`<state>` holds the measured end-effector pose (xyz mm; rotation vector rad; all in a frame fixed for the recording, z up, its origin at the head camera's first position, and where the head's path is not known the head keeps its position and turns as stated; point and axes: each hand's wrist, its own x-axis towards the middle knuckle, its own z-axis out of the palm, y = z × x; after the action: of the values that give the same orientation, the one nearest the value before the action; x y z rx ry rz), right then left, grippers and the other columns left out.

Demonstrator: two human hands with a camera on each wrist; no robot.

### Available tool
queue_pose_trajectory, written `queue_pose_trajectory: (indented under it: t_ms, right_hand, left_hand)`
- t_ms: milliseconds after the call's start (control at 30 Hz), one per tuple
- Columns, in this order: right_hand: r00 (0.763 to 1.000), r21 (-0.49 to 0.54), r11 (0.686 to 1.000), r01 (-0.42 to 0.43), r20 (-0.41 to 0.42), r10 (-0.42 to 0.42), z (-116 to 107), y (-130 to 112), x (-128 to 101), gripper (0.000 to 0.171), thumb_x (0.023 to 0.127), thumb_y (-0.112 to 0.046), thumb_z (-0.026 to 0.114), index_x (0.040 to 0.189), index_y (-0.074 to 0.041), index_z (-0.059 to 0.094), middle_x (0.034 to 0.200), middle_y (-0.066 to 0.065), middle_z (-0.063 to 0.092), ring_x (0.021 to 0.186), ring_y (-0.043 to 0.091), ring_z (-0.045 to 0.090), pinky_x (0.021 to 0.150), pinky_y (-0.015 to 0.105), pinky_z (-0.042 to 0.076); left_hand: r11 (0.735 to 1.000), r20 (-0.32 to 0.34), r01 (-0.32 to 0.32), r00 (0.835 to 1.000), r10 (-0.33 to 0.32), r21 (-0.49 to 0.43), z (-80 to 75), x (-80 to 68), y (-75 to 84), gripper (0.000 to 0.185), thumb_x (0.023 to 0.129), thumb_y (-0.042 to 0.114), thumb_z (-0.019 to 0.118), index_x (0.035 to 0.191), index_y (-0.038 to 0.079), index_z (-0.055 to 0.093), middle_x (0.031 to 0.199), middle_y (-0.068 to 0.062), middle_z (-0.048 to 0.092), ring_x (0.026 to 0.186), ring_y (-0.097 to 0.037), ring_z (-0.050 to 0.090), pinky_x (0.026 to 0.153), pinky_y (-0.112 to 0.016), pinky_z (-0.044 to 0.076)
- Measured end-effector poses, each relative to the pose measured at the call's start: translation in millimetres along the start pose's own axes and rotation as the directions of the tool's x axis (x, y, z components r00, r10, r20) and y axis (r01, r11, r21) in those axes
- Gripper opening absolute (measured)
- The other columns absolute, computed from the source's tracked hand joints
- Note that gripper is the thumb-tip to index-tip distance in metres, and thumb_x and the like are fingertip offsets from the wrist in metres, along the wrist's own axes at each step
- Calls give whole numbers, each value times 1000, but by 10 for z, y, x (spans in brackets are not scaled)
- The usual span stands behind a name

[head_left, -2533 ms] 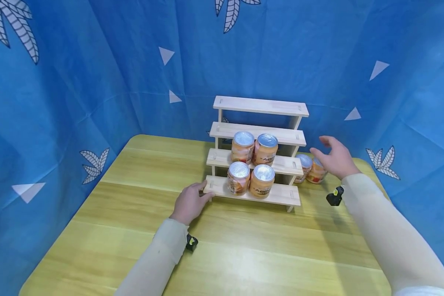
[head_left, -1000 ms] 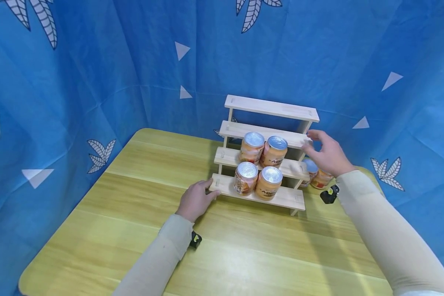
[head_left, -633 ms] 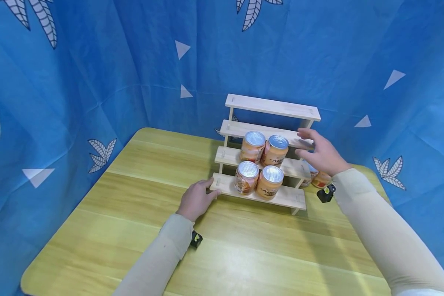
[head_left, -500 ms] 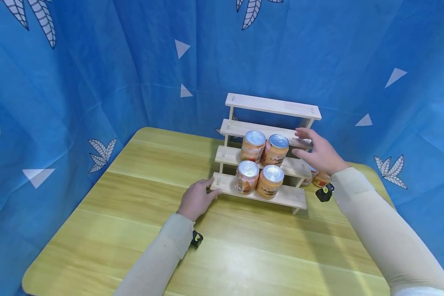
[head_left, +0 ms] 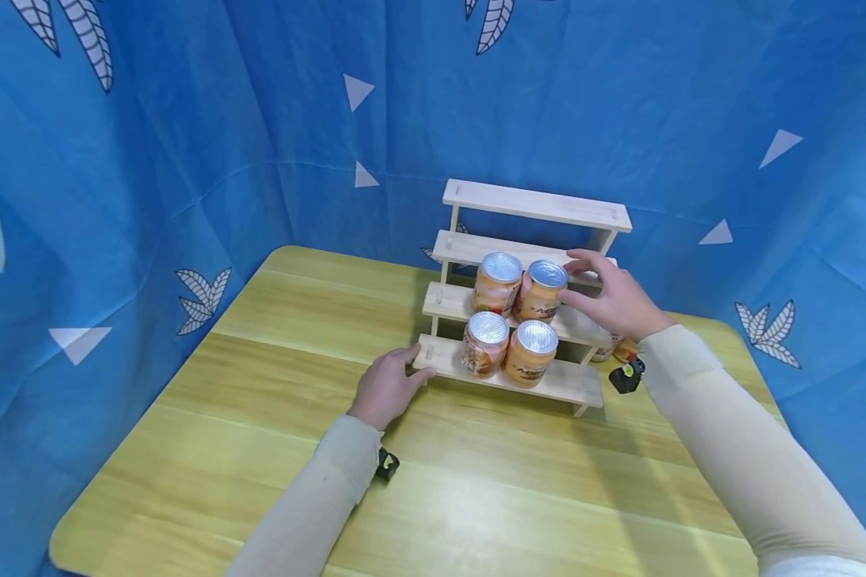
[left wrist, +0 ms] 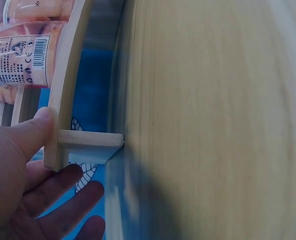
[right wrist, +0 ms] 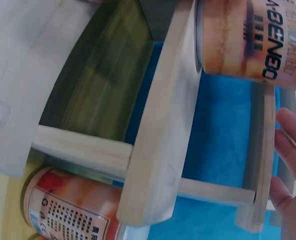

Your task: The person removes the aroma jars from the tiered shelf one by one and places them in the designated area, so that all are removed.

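Observation:
A white wooden stepped display rack [head_left: 537,200] stands on the table with orange cans on its two lowest tiers. My left hand [head_left: 386,389] pinches the left end of the lowest board; in the left wrist view the thumb [left wrist: 35,127] lies on its edge, with a finger curled behind. My right hand [head_left: 613,296] reaches in at the second tier, its fingers spread, close beside the right-hand can [head_left: 541,296]. Contact with that can is unclear. Another can [head_left: 496,284] stands to its left. Below are two cans [head_left: 486,349] [head_left: 530,357] on the bottom tier.
Behind the rack's right side, more orange cans [head_left: 625,350] stand on the wooden table [head_left: 260,417], partly hidden by my right hand. A blue patterned curtain [head_left: 260,120] hangs close behind the rack and along both sides.
My right hand has moved left from above the cans at the rack's right to beside the second-tier can. The left hand has kept its grip on the rack. The head view has shifted slightly.

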<state>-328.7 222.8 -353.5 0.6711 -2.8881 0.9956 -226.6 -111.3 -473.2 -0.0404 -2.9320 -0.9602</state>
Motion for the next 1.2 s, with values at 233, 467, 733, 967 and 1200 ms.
queue_pose_trajectory:
  t_ms: [233, 467, 733, 967, 1200]
  right_hand:
    - [999, -18, 999, 44, -1, -44, 85, -29, 16, 80, 78, -50, 66, 142, -20, 28, 129, 10, 48, 123, 31, 43, 97, 57, 36]
    - [999, -35, 998, 47, 1, -47, 162, -46, 65, 87, 72, -55, 70, 141, -21, 30, 134, 7, 45, 122, 30, 43, 97, 56, 37]
    - [999, -113, 993, 39, -21, -41, 206, -113, 99, 92, 68, -57, 72, 141, -19, 31, 132, 9, 46, 118, 29, 44, 97, 54, 34]
    - [998, -152, 988, -13, -55, 5, 254, -153, 112, 95, 66, -60, 72, 142, -21, 30, 132, 10, 47, 117, 32, 40, 93, 57, 32]
    - [996, -74, 996, -56, -78, 50, 262, -130, 91, 94, 62, -60, 74, 139, -21, 35, 128, 6, 50, 111, 29, 47, 87, 52, 45]
  left_hand:
    - [1000, -2, -5, 1000, 5, -3, -5, -2, 3, 62, 82, 51, 60, 134, 17, 48, 130, -7, 54, 118, -27, 51, 96, -43, 43]
    - [1000, -8, -22, 1000, 22, -4, 22, -11, -15, 63, 83, 52, 59, 134, 16, 48, 130, -8, 54, 118, -27, 51, 95, -44, 44]
    - [1000, -10, -7, 1000, 7, -7, 23, 3, -29, 63, 82, 53, 59, 134, 19, 48, 131, -7, 53, 119, -27, 50, 96, -43, 43]
    - [1000, -15, -3, 1000, 3, -5, 17, 9, -15, 61, 83, 52, 59, 134, 20, 48, 131, -5, 53, 118, -26, 50, 95, -43, 44]
    - [1000, -13, 5, 1000, -5, -13, 12, -1, -5, 62, 82, 52, 60, 134, 19, 47, 131, -7, 53, 119, -27, 50, 96, -44, 43]
